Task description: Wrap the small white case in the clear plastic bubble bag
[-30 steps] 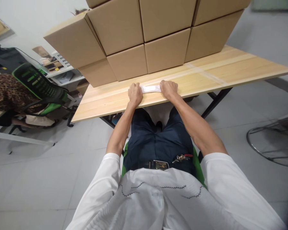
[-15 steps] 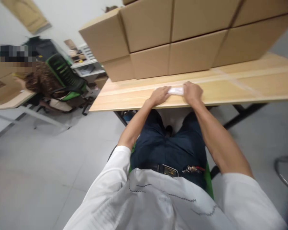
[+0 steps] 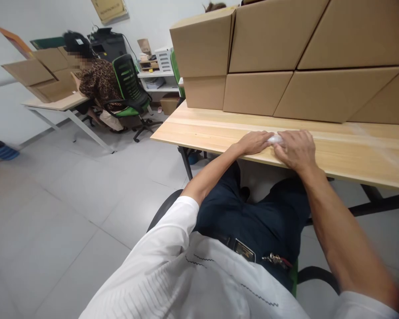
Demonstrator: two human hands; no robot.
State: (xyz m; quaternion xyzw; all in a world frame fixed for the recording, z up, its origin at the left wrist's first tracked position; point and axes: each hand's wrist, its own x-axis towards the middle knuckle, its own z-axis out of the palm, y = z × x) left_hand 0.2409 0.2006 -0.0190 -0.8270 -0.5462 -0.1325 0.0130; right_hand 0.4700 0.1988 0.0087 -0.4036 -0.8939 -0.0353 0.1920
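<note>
A small white, shiny bundle (image 3: 275,139) that looks like rolled plastic lies on the wooden table (image 3: 213,128) near its front edge. Its exact kind cannot be made out. My left hand (image 3: 256,142) is closed over the left end, fingers pressed together and pointing right. From the other side, my right hand (image 3: 297,148) grips the right end, its knuckles raised and slightly blurred. Only a short middle piece shows between the two hands; both ends are hidden under my fingers.
Stacked cardboard boxes (image 3: 256,94) form a wall along the table's back. To the left, a person (image 3: 98,86) sits in a green and black chair (image 3: 128,84) at another table (image 3: 61,103) with an open carton (image 3: 33,73). White shelves (image 3: 159,75) stand behind.
My head view has swung left, so the table and boxes appear farther right. The hands have come closer together, and less of the white bundle shows between them.
</note>
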